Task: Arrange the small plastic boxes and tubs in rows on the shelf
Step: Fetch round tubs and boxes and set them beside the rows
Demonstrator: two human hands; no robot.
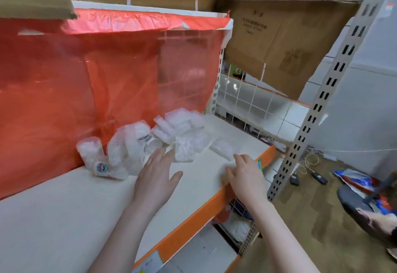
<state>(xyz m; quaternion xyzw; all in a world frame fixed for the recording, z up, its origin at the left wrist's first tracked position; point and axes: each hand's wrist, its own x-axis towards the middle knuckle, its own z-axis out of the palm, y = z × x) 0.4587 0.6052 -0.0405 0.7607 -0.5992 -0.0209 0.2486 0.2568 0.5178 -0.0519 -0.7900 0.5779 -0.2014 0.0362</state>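
Filling the left half of the frame, a sheet of translucent red plastic (90, 83) hangs as the backdrop behind a pale shelf (64, 219) with an orange front edge, which runs from lower left toward the right of centre. Brown cardboard boxes (279, 43) crowd the top and upper right, beside a perforated metal upright (318, 109). At the centre of the frame, against the red sheet, lies a loose jumble of small clear plastic boxes and tubs (171, 135), frosted and whitish, tipped at odd angles and overlapping; blur hides their exact number. One flat clear box (222, 148) lies apart at the right edge of the heap. At the left end a round tub (89, 151) stands upright, with a toppled labelled tub (103, 168) just below it. Two bare forearms reach in from the bottom. The left hand (155, 178) hovers with fingers straight and spread, holding nothing, fingertips near the heap. The right hand (245, 176) has relaxed, parted fingers by the orange edge, gripping nothing.
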